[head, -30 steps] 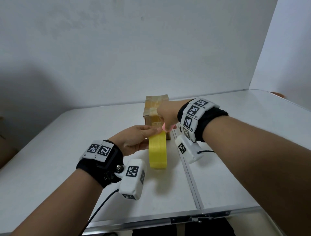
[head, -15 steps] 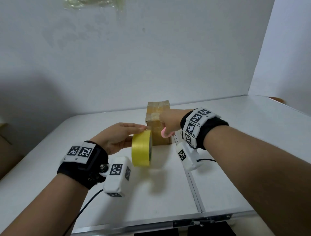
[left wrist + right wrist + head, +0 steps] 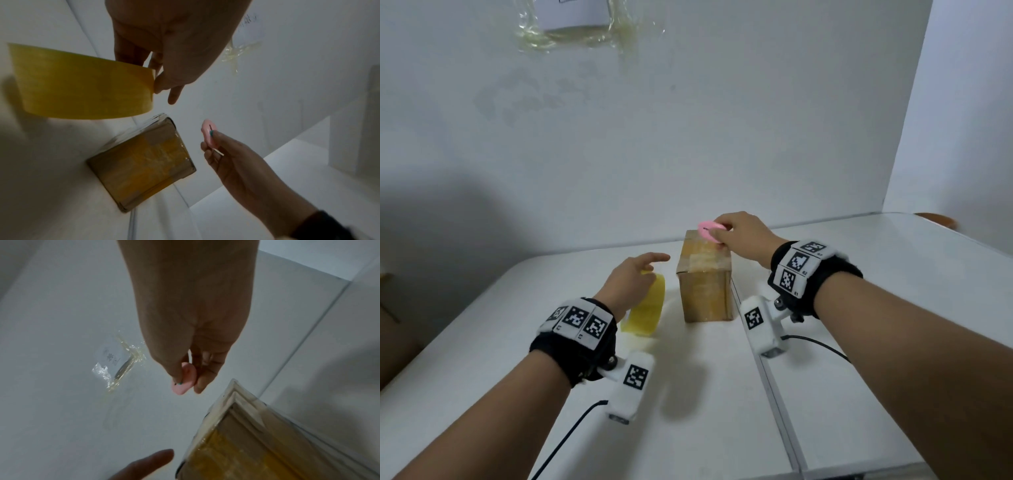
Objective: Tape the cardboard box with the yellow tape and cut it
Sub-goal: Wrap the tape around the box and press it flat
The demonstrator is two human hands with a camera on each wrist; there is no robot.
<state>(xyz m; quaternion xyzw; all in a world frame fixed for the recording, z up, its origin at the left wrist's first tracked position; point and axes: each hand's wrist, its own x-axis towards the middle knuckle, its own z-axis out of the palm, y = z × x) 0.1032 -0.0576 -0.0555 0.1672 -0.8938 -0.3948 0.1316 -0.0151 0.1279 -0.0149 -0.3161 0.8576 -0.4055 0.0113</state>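
White table [image 3: 517,342] carries the cardboard box [image 3: 705,294], already taped yellow. Left hand [image 3: 630,281] grasps the tape roll [image 3: 645,313] beside it, apparently already cut free; right hand [image 3: 739,236] pinches a pink cutter [image 3: 709,231] above the box.

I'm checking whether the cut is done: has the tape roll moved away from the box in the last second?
Yes. The tape roll now stands left of the box, apart from it; earlier it was directly in front of it.

Upright taped cardboard box [image 3: 705,291] beside seemingly held yellow tape [image 3: 645,313].
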